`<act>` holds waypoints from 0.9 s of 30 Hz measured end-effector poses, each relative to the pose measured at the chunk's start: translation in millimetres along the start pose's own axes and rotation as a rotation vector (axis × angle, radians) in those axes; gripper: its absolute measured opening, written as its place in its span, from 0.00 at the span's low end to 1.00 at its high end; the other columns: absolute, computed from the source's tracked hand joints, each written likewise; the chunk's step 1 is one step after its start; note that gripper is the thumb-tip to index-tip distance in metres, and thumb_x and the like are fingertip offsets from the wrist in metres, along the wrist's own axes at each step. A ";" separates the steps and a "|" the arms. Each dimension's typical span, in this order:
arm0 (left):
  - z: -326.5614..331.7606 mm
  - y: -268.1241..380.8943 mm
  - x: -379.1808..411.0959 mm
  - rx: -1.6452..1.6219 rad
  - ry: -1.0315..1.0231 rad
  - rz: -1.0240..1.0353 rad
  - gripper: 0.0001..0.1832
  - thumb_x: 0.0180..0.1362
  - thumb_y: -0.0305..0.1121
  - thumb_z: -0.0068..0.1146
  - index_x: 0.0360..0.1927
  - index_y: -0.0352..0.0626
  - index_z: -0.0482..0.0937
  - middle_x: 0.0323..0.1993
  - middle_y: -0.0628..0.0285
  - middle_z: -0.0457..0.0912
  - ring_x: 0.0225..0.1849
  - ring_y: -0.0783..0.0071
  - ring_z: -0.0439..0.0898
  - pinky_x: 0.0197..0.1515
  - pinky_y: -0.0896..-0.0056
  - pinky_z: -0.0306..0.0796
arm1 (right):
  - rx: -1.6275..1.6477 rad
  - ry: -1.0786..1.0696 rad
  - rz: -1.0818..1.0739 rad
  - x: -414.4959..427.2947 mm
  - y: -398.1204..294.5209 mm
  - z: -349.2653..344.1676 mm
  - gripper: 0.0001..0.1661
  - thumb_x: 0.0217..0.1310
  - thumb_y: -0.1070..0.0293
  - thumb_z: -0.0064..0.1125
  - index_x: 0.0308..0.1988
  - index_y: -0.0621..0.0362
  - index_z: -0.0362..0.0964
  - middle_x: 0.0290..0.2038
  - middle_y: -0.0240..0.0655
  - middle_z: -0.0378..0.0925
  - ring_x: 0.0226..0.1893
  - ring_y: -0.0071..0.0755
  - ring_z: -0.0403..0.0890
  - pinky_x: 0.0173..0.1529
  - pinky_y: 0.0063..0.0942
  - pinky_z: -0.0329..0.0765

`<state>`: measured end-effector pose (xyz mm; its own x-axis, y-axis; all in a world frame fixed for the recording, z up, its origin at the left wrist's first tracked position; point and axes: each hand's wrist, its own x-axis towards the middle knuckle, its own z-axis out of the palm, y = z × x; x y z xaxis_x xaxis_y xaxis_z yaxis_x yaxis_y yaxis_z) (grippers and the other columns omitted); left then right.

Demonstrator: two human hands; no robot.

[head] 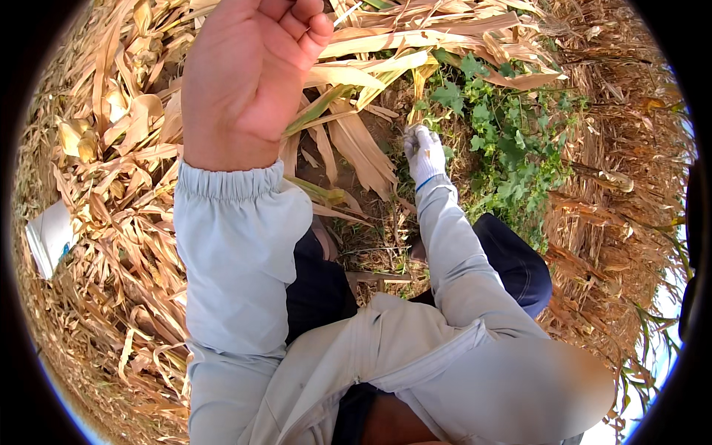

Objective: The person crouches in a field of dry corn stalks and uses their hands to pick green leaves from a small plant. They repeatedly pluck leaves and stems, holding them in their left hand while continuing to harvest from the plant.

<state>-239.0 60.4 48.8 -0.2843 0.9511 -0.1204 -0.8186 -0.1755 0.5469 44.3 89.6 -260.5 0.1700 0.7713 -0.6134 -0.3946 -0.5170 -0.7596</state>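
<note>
My left hand [245, 83] is bare and raised close to the camera, palm showing. Its fingers curl at the top edge and are partly cut off, so what they hold is hidden; a thin pale strip shows beside them. Lower and farther off, my right hand [424, 151] wears a white knit glove with a dirty finger area. Its fingers are closed at the lower end of a yellowish corn stalk [420, 92], just above the soil. Dry corn leaves [361, 147] lie between the two hands.
Green leafy vines [506, 150] grow right of the gloved hand. Dry corn husks and stalks [128, 222] cover the ground at left, with a white object [53, 236] among them. A wooden piece [384, 276] lies between my legs. More dry corn plants [617, 167] are at right.
</note>
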 end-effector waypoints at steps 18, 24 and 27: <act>7.4 -42.2 -63.8 1.216 -0.667 0.035 0.11 0.65 0.35 0.65 0.42 0.37 0.81 0.33 0.70 0.80 0.34 0.85 0.76 0.38 0.78 0.72 | 0.564 -0.743 -0.092 -195.7 -143.0 27.3 0.14 0.70 0.61 0.60 0.49 0.55 0.77 0.46 0.35 0.82 0.46 0.39 0.82 0.49 0.41 0.80; 13.9 -51.1 -68.0 1.481 -0.661 0.239 0.12 0.63 0.35 0.66 0.40 0.35 0.80 0.28 0.63 0.79 0.30 0.78 0.76 0.34 0.72 0.71 | -0.161 -0.654 -0.692 -209.4 -148.9 48.1 0.16 0.67 0.63 0.60 0.51 0.58 0.74 0.49 0.38 0.79 0.49 0.37 0.79 0.53 0.33 0.77; 13.2 -47.7 -64.1 1.510 -0.544 0.357 0.11 0.62 0.32 0.64 0.40 0.34 0.79 0.27 0.58 0.79 0.27 0.76 0.75 0.33 0.71 0.70 | -0.452 -0.572 -0.872 -211.7 -154.6 54.3 0.19 0.68 0.66 0.61 0.55 0.60 0.73 0.52 0.43 0.79 0.49 0.38 0.81 0.53 0.34 0.80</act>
<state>-175.1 11.1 41.4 0.1244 0.9487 0.2906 0.5364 -0.3107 0.7847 20.3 26.5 -1.5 -0.2557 0.9302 0.2633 0.0377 0.2818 -0.9587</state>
